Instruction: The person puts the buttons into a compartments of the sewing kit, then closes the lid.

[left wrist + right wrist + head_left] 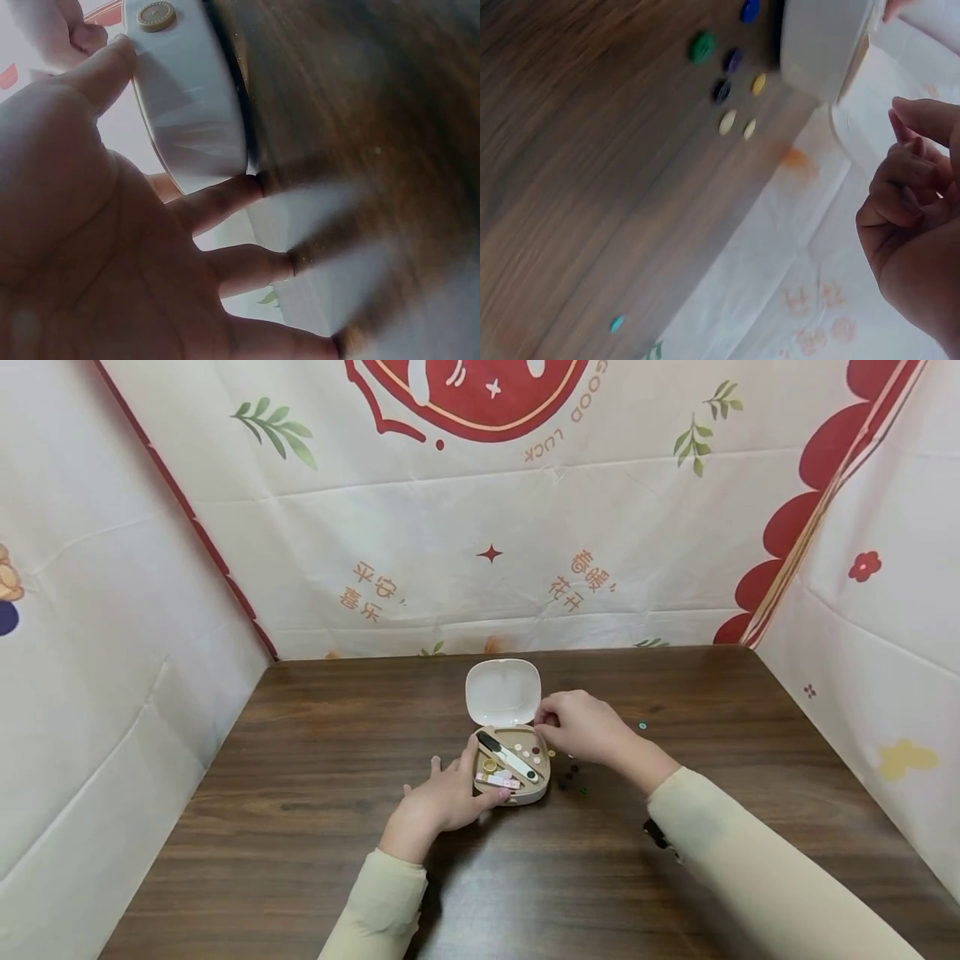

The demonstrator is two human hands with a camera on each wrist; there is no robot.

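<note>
A small sewing-kit box (534, 795) stands on the table, its white lid (502, 693) raised at the back. In it lie a slim black-and-white tool (510, 757), a yellow ring-shaped piece (490, 766), a white-and-pink strip (497, 781) and several pale and brown buttons. My left hand (444, 795) spreads along the box's left side, thumb on the front rim near the round catch (156, 15), other fingertips down on the table. Over the box's back right corner is my right hand (581, 724), thumb and forefinger close together, other fingers curled; I cannot tell if they pinch anything.
Right of the box, loose buttons lie on the wood, among them a green button (702, 46), a blue button (750, 10) and a yellow button (759, 84). Farther off is a turquoise button (642, 726). A printed cloth (450, 527) hangs behind the table (315, 827).
</note>
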